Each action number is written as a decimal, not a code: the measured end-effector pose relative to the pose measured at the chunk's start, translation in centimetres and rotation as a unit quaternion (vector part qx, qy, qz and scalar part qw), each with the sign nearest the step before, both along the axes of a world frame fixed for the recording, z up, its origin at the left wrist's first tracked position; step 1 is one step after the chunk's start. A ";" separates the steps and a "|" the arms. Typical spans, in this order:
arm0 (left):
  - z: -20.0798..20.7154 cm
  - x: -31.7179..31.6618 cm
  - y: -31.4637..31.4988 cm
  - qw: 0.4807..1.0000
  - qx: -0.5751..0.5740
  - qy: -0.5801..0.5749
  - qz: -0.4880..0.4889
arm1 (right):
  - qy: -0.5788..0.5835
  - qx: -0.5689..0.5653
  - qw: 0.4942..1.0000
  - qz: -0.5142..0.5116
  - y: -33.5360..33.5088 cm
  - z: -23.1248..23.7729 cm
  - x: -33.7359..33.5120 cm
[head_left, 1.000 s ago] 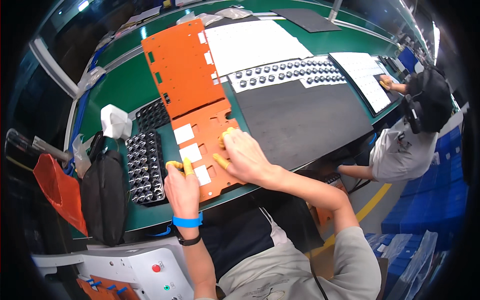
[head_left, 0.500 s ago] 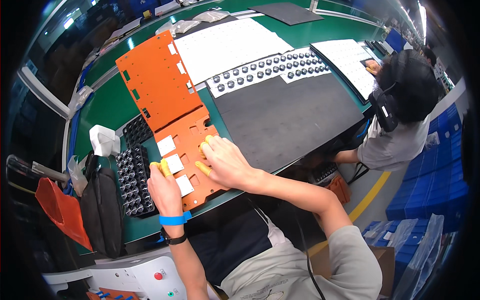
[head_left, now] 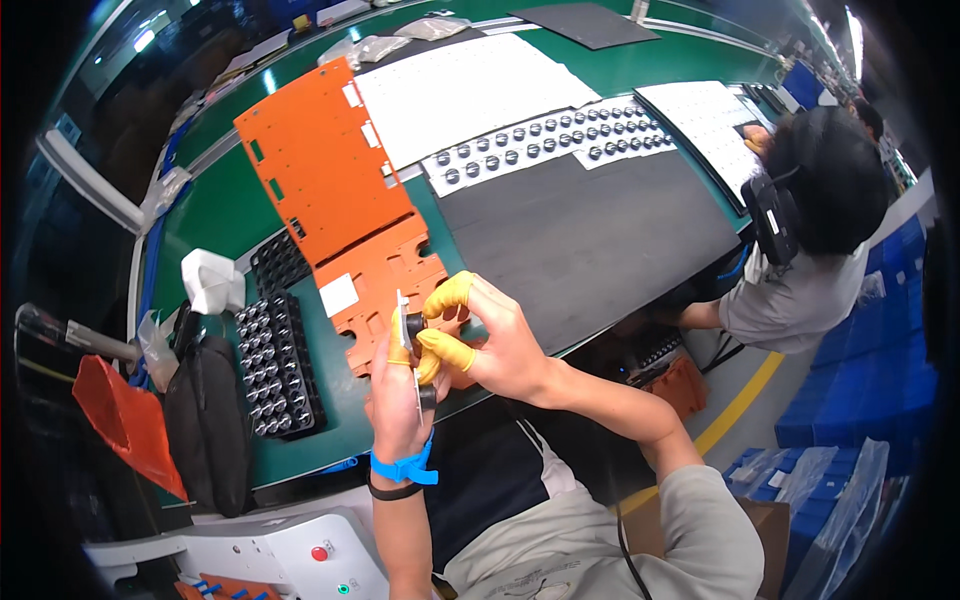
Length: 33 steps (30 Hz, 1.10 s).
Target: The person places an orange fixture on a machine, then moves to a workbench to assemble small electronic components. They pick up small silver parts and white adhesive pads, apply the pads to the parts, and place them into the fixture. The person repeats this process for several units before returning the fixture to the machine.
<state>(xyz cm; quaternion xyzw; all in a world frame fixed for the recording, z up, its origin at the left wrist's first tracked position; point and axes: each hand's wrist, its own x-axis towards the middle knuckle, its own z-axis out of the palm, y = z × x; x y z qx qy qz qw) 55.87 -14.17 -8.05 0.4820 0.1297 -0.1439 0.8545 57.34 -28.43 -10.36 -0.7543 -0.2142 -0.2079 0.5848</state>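
My left hand [head_left: 400, 395], in yellow finger covers, holds small white plates [head_left: 402, 303] on edge above the orange fixture. Black cylindrical parts [head_left: 413, 330] stick out from their right side. My right hand [head_left: 505, 345], also in yellow finger covers, pinches at the upper black part with curled thumb and forefinger. Under the hands lies the lower panel of the hinged orange fixture [head_left: 385, 258], its recesses partly hidden. One white square plate [head_left: 339, 295] still sits on that panel. The fixture's upper panel [head_left: 320, 150] lies folded back.
A black tray of shiny round parts [head_left: 272, 365] stands left of the fixture. To the right lies a dark mat [head_left: 590, 240], with rows of black round parts on white strips [head_left: 530, 140] behind it. A co-worker [head_left: 825, 190] sits at the right beside a white sheet [head_left: 690, 125].
Two white plates have left the fixture and are now in my left hand, turned on edge. My right hand has come off the panel to the black part.
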 end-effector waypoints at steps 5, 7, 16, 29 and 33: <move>-2.8 1.0 -0.7 0.991 0.064 -0.098 -0.063 | 0.109 0.041 0.992 0.057 -2.5 0.5 0.1; -2.6 1.4 -1.3 0.979 0.114 -0.156 -0.063 | 0.074 0.020 0.997 0.013 -3.7 0.6 0.4; -3.4 1.9 -1.2 0.970 0.148 -0.183 -0.065 | -0.005 -0.260 0.902 -0.343 -17.4 -2.7 9.5; -3.7 1.8 -0.9 0.968 0.146 -0.193 -0.063 | -0.029 -0.434 0.798 -0.418 -22.6 -5.1 13.9; -3.8 1.7 -0.9 0.969 0.139 -0.192 -0.072 | -0.047 -0.436 0.793 -0.423 -22.7 -5.4 14.1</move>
